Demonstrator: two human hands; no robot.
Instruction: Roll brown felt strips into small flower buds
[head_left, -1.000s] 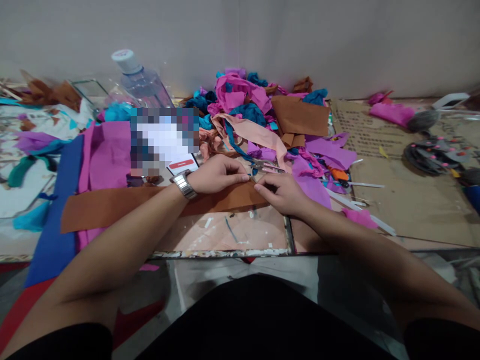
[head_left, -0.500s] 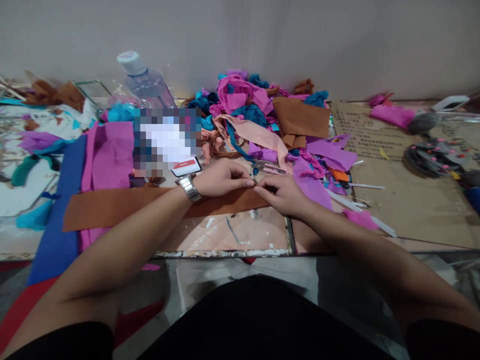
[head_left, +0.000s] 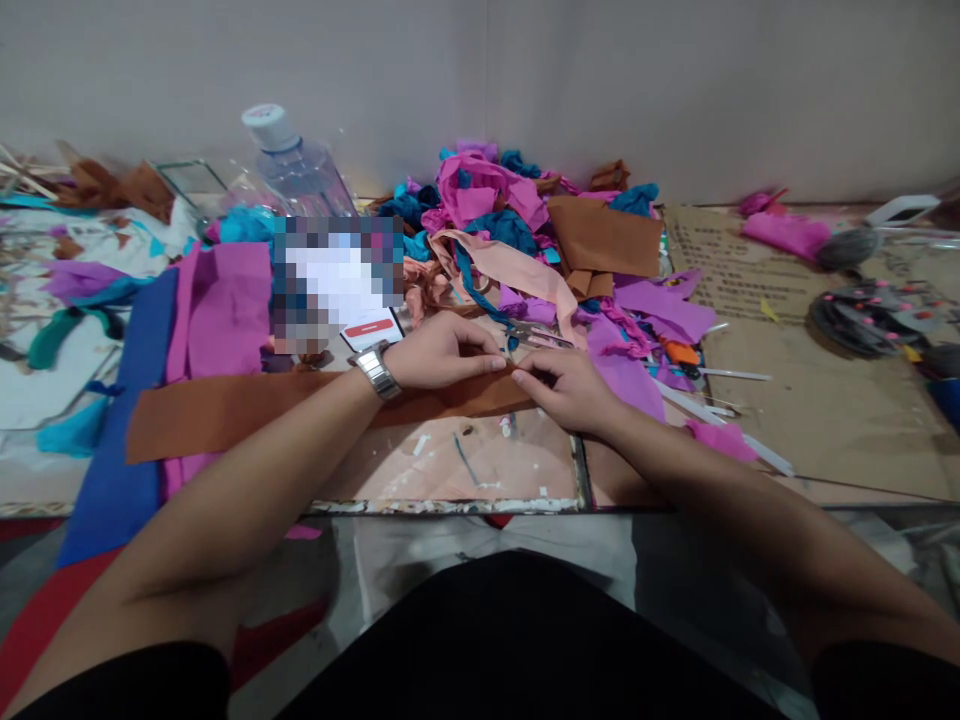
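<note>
A long brown crepe paper strip [head_left: 217, 410] lies crosswise near the front of the table. My left hand [head_left: 446, 352], a metal watch on its wrist, pinches the upper edge of the strip toward its right end. Close beside it, my right hand [head_left: 566, 388] is closed on the same edge, thumb against forefinger. The two sets of fingertips almost meet. Whether something thin is also between them, I cannot tell. Just beyond the fingers lies a pair of scissors [head_left: 544, 337], partly hidden by scraps.
Behind my hands is a heap of coloured paper scraps [head_left: 491, 195]. A phone [head_left: 373, 328], partly blurred out, lies left of them, with a plastic bottle [head_left: 304, 175] behind. Cardboard [head_left: 780, 400] and a dark pincushion [head_left: 855, 318] are to the right. Green-handled pliers [head_left: 52, 340] lie far left.
Both hands stay at the strip's edge with only slight finger movement. The view has shifted very slightly.
</note>
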